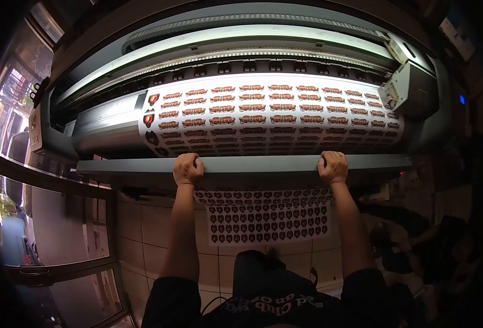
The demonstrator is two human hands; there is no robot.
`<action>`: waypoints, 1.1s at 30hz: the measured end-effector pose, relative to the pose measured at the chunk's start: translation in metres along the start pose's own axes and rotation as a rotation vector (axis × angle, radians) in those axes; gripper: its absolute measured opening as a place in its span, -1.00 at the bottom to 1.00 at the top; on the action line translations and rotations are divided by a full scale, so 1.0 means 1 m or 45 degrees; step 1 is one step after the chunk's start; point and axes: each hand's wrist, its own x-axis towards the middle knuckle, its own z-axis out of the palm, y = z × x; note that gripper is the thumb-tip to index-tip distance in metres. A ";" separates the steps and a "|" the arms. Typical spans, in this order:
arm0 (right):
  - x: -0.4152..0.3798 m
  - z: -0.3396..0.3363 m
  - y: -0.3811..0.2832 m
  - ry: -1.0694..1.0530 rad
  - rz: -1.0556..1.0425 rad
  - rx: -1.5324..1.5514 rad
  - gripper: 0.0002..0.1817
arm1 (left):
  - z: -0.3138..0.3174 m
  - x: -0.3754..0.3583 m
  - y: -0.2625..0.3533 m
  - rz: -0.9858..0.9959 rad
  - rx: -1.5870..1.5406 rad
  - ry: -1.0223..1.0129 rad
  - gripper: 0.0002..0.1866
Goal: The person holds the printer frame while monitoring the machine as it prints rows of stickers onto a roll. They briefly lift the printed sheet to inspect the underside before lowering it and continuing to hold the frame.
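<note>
A wide-format printer stands in front of me with a printed sheet of stickers lying over its platen in several rows. The sheet runs down behind a grey front bar and hangs below it, showing rows of small heart-shaped prints. My left hand is curled over the bar near the sheet's left edge. My right hand grips the same bar near the sheet's right edge. The fingertips of both hands are hidden behind the bar.
The print head carriage sits at the printer's right end. A glass wall with a metal frame runs along the left. Tiled floor lies under the printer. Dark clutter fills the lower right.
</note>
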 end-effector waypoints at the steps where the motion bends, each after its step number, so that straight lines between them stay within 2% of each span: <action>1: 0.000 -0.001 0.000 0.000 0.003 -0.001 -0.73 | 0.000 0.000 0.001 -0.006 -0.002 -0.013 -0.77; 16: 0.002 -0.001 0.000 0.020 0.011 0.018 -0.77 | -0.004 0.004 0.003 -0.027 0.036 -0.104 -0.77; 23: 0.002 -0.001 -0.001 0.021 -0.003 -0.015 -0.78 | -0.001 0.004 0.002 0.008 0.029 -0.036 -0.78; 25: -0.001 0.000 0.001 0.032 -0.030 -0.007 -0.77 | -0.004 0.007 0.003 -0.031 0.095 -0.161 -0.76; 31: 0.000 0.005 0.002 0.041 -0.014 -0.013 -0.75 | 0.007 0.012 -0.019 0.058 0.195 -0.282 -0.67; 33: -0.001 0.006 0.002 0.054 -0.007 -0.022 -0.75 | 0.003 0.017 -0.018 0.020 0.128 -0.473 -0.60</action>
